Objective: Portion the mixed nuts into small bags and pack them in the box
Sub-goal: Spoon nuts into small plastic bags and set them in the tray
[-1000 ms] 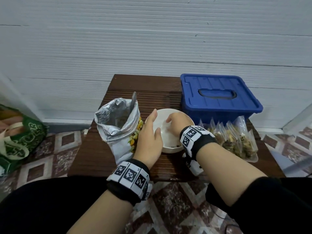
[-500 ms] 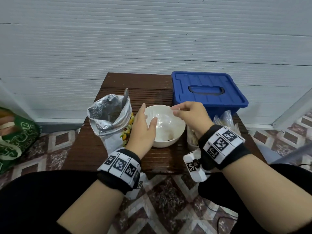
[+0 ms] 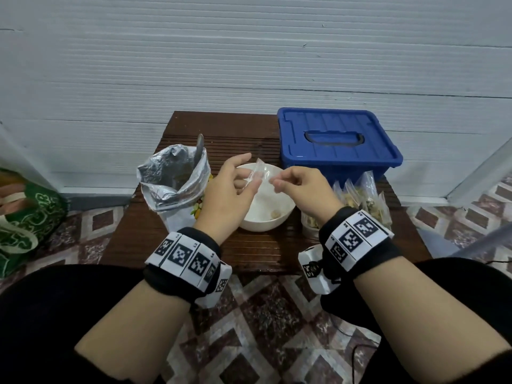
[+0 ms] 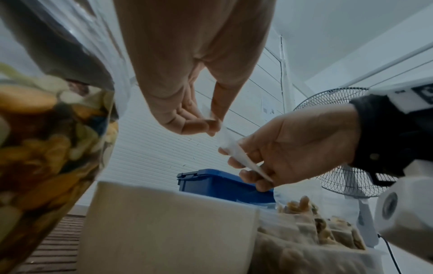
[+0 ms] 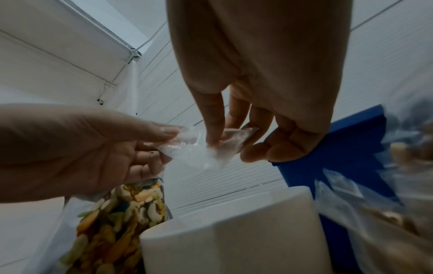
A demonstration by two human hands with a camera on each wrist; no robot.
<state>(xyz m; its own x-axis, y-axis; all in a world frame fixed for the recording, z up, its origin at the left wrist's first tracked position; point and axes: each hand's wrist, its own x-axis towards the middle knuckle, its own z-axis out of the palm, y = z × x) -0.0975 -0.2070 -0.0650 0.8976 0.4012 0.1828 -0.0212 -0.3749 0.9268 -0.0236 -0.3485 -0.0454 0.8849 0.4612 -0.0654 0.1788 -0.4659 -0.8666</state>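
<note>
A small empty clear bag (image 3: 261, 174) hangs over the white bowl (image 3: 279, 173), which holds a few nuts. My left hand (image 3: 249, 179) pinches the bag's left edge and my right hand (image 3: 277, 180) pinches its right edge. In the right wrist view the right hand (image 5: 225, 142) has its thumb on the bag (image 5: 199, 155), facing the left hand (image 5: 161, 140). The open foil bag of mixed nuts (image 3: 177, 184) stands left of the bowl with a spoon (image 3: 200, 146) in it. The blue box (image 3: 335, 142), lid on, is at the back right. Several filled small bags (image 3: 363, 200) lie before it.
All of this is on a small dark wooden table (image 3: 249, 253) against a white panelled wall. A green patterned bag (image 3: 25, 217) lies on the tiled floor to the left. A standing fan (image 4: 344, 140) is off to the right.
My right hand has come up out of the bowl with the clear bag. My left hand has left the bowl's rim and taken the bag's other edge.
</note>
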